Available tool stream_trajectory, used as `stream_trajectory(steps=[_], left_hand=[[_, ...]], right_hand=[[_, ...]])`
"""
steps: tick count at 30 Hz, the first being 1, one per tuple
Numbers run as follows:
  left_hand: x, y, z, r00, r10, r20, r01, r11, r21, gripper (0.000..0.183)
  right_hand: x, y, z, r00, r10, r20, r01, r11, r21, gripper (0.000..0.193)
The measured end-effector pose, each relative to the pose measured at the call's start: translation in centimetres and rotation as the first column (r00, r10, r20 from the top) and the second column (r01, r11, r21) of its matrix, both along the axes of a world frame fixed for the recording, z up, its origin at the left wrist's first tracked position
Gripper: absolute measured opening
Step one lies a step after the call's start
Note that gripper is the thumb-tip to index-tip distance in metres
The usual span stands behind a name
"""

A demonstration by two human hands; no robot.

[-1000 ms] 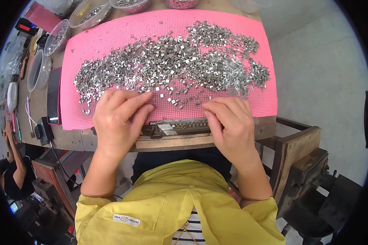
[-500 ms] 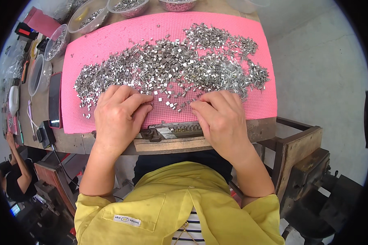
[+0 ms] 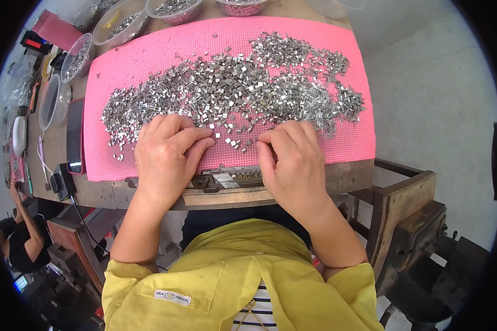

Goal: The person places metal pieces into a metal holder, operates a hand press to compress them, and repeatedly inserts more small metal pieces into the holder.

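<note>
Small silvery metal pieces [image 3: 221,83], mostly little blocks, lie in a broad heap on a pink textured mat [image 3: 342,146]. At the heap's near edge, my left hand [image 3: 167,151] has its thumb and forefinger brought together beside a few loose blocks. My right hand [image 3: 296,160] pinches likewise on the other side of these blocks, fingertips low over the mat. Whatever either pinch holds is too small to make out. Between my wrists, at the table's front edge, sits a metal fixture [image 3: 232,177] with a row of small parts, partly hidden by my right hand.
Thin pin-like pieces [image 3: 309,102] lie at the heap's right. Clear plastic bowls [image 3: 119,25] of metal parts line the back and left. A phone [image 3: 75,135] and a black box with a cable [image 3: 63,179] are left of the mat. Another person [image 3: 27,237] sits far left.
My left hand has shifted slightly to the right, and my right hand slightly left, so the two are a little closer. The heap looks the same.
</note>
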State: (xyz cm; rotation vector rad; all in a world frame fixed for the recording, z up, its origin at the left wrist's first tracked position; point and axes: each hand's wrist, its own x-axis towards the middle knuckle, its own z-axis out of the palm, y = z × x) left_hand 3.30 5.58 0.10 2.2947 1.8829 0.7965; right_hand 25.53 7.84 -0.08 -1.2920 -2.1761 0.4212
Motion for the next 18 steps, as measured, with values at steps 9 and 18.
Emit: stream_trajectory(steps=[9,18], left_hand=[[1.2,0.3,-0.8,0.993,-0.116,-0.007,0.116,0.987,0.111,0.013],[4.6,-0.5,0.1,0.976,0.008,-0.218,-0.009,1.000,-0.007,0.009]], right_hand=[[0.3,-0.2,-0.3,0.999,-0.023,0.039,0.020,0.997,0.072,0.007],[1.4,-0.4,0.4,0.995,0.031,0.096,-0.038,0.997,0.066,0.011]])
